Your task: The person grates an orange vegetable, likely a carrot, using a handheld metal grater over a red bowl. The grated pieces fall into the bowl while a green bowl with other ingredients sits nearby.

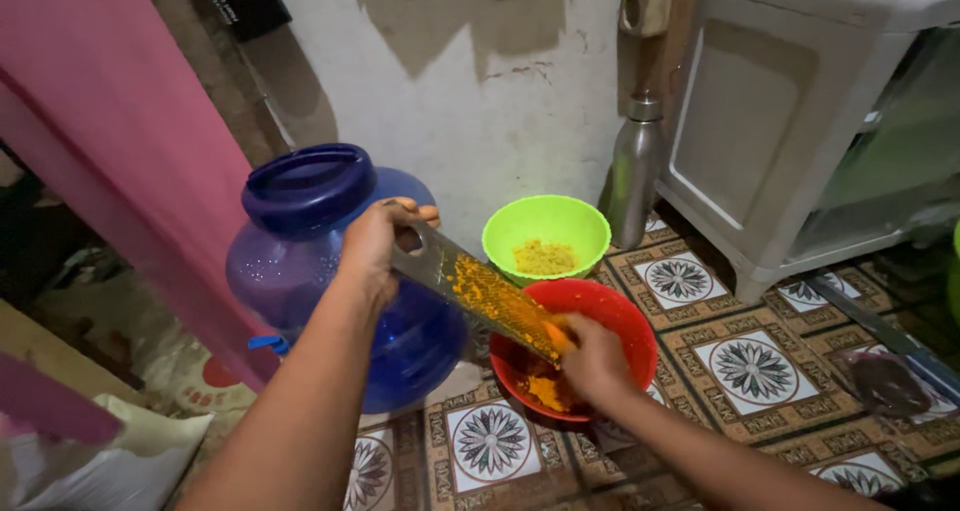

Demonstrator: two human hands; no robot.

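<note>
Metal grater (480, 293) (orange-smeared, steeply tilted)

At your lower left, a pale sack (175, 386) with a red round print lies beside a white bag (120, 461).

Dim indoor light, soft shadows, edges blurred

Whitewashed wall (480, 91), stained and patched, at rear. Patterned floor tiles (750, 366), brown borders with white-and-dark floral medallions. Pale plastic cabinet (770, 101) at right rear. Pink curtain (110, 141) along left edge. Steel bottle (637, 166) upright against wall beside cabinet. Dim, warm light.
</note>
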